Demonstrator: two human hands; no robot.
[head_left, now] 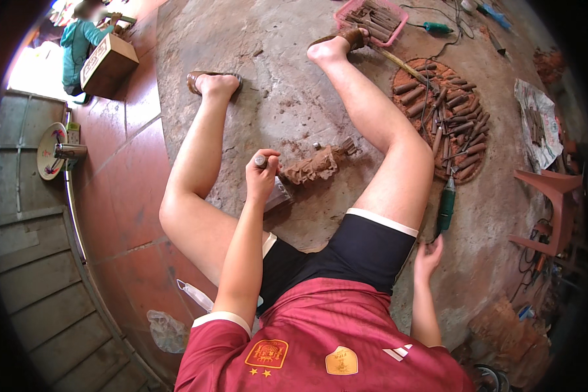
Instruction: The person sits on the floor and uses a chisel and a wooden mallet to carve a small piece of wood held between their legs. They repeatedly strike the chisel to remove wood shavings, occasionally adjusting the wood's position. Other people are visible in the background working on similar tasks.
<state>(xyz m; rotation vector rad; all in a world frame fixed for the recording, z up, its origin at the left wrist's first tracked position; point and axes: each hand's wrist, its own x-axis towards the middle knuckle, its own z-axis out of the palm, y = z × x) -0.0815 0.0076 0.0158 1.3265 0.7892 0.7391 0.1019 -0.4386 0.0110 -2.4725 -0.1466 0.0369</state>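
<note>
My left hand (261, 178) is closed around a cylindrical tool (261, 161), with its round metallic end facing up; the rest of the tool is hidden. Beside this hand lies a brown carved wood piece (315, 164) on the ground between my legs. A grey block (278, 195) sits just below the hand, partly covered by it. On the right, outside my thigh, my right hand (427, 260) has its thumb and fingers apart. Its fingertips are close to the rear end of a green handheld power grinder (446, 208); whether they touch it is unclear.
A round tray (473, 171) holds many chisel-like tools and reddish sawdust. Beyond my foot stands a pink basket (389, 40) of wooden pieces. A reddish plastic stool (555, 209) lies at right. Another person works beside a wooden box (111, 65) at far left.
</note>
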